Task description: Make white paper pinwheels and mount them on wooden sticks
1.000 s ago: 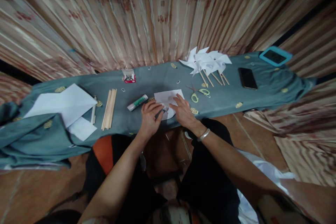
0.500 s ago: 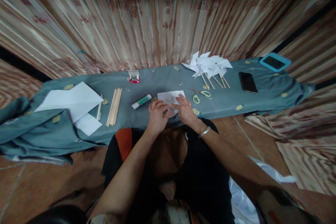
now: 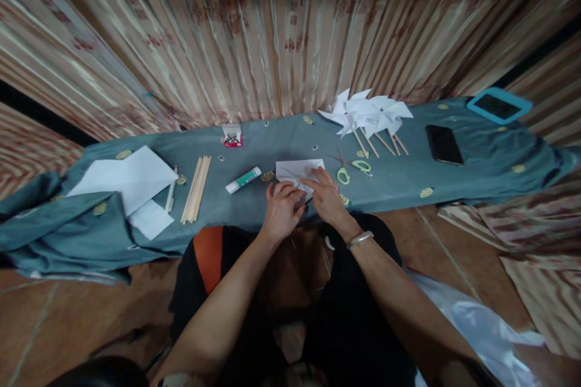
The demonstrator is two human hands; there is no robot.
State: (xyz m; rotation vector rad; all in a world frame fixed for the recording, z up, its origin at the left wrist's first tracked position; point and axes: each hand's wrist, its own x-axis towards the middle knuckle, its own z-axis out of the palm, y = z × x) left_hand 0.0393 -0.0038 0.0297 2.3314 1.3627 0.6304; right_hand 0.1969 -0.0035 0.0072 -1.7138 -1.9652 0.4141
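Note:
A small white paper square [image 3: 297,170] lies on the blue-grey cloth [image 3: 408,163] at the near edge, partly folded. My left hand [image 3: 282,210] curls over its near left corner, fingers closed on the paper. My right hand [image 3: 327,198] presses on the paper's right side with fingers bent, pinching a flap. A silver bangle [image 3: 359,239] circles my right wrist. A glue stick [image 3: 244,179] lies just left of the paper, and yellow-handled scissors [image 3: 353,168] lie just right of it.
Finished white paper pinwheels [image 3: 367,112] on wooden sticks lie at the back right. A black phone [image 3: 444,144] and a blue-framed device [image 3: 498,105] sit further right. Wooden sticks [image 3: 196,188], white sheets [image 3: 129,178] and a small red box [image 3: 232,136] lie to the left. Curtains hang behind.
Both hands stay on the white paper; the fingers have shifted and a flap is folded further in. The view has shifted a little as my head moved.

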